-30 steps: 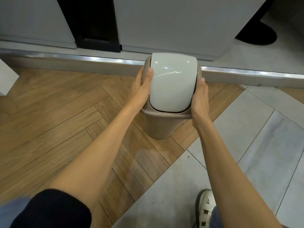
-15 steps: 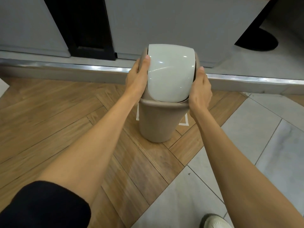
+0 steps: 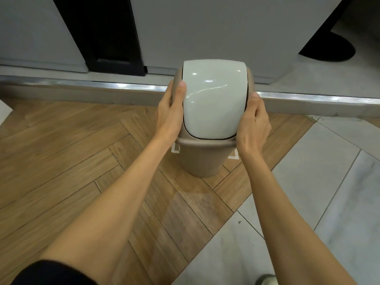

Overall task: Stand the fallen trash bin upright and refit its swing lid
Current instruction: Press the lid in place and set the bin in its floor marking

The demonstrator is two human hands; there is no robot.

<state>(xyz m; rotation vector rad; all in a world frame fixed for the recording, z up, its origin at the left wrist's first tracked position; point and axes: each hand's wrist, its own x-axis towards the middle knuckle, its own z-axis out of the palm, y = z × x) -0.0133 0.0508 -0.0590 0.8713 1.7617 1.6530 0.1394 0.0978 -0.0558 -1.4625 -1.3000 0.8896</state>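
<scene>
Beige trash bin [image 3: 202, 161] stood upright on the wood floor [image 3: 61, 161] near the far step, left hand [image 3: 170, 114] and right hand [image 3: 254, 124] clasping its glossy swing lid [image 3: 213, 99] by the side collar; looked light, rigid, slippery plastic.

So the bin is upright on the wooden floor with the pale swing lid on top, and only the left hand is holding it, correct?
Not quite: both hands are holding it. In the head view the left hand grips one side of the lid and the right hand grips the other. The rest holds: the bin stands upright on the wooden floor with the pale swing lid on top.
</scene>
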